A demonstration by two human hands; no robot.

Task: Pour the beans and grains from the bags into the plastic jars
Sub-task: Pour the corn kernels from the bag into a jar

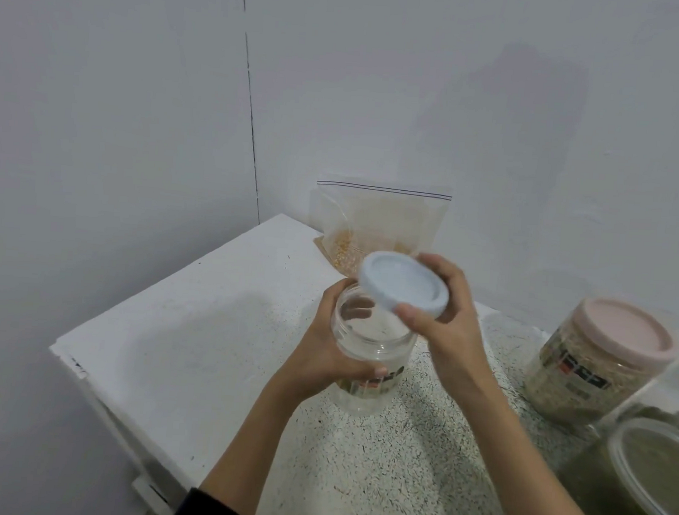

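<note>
Head view | empty jar is gripped round its wall by left hand, above table | lid, lifted clear, is pinched by right hand | lid should be set aside, jar stood upright before corn bag is tipped

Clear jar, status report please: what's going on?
Left hand grips empty clear jar. Right hand holds white lid, tilted off. Zip bag waits behind, nothing blocking.
</note>
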